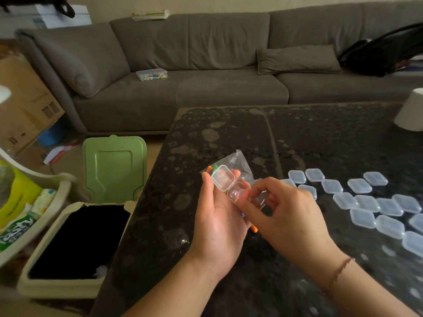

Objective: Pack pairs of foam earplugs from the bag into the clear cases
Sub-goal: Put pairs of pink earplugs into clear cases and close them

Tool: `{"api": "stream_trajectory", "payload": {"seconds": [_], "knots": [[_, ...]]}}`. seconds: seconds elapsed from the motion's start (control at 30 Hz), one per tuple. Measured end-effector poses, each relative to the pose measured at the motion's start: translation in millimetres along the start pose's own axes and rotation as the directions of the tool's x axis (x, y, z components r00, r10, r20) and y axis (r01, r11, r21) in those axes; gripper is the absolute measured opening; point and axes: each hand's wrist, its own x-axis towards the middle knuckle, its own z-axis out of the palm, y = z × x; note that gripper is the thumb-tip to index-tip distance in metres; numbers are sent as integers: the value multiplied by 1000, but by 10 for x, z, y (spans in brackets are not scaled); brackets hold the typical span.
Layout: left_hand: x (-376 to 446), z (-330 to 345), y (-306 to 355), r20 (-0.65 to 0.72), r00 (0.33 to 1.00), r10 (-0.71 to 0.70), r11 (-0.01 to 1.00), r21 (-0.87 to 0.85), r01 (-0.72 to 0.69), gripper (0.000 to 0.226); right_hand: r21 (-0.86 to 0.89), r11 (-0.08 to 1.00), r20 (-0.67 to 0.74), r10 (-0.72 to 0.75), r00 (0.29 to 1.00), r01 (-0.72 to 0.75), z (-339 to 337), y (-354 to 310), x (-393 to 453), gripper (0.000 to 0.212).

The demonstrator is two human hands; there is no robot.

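Left hand (218,210) cradles a small open clear plastic case (230,185) and crinkled transparent bag (238,165). Right hand (286,211) pinches at the case; a loose orange earplug (254,229) could likely slip out.

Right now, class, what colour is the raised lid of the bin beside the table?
Light green raised bin lid, head view.

green-and-white packet (17,227) at the left edge, partly readable word "tasty", other print too blurred

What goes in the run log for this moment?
left hand: holds open case, bag | right hand: fingers at case | closed cases: on table
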Motion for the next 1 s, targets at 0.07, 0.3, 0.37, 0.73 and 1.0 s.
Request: {"api": "stream_trajectory", "payload": {"seconds": [0.07, 0.3, 0.37, 0.73, 1.0], "knots": [[5, 4, -9, 5, 1000, 3, 1000, -15, -3, 86, 0, 1000, -7, -9, 1000, 9, -4, 3, -4, 25], [7, -2, -18, -4, 1000, -15, 1000, -4, 15, 86, -38, 999, 16, -5, 1000, 6, 13, 33, -14, 12], [9, 0, -10, -15, 999, -28, 1000, -5, 28, 86, -42, 999, 4, -17, 1000, 18, 14, 28, -13, 8], [47, -39, 33, -22, 998, -65, 994, -86, 63, 83, 424, 904, 86, 17, 996, -52, -99, 39, 23, 31], [64, -49, 26, -19, 998, -57, 995, -87, 55, 83, 184, 983, 72, -32, 997, 18, -88, 110, 60, 36]]}}
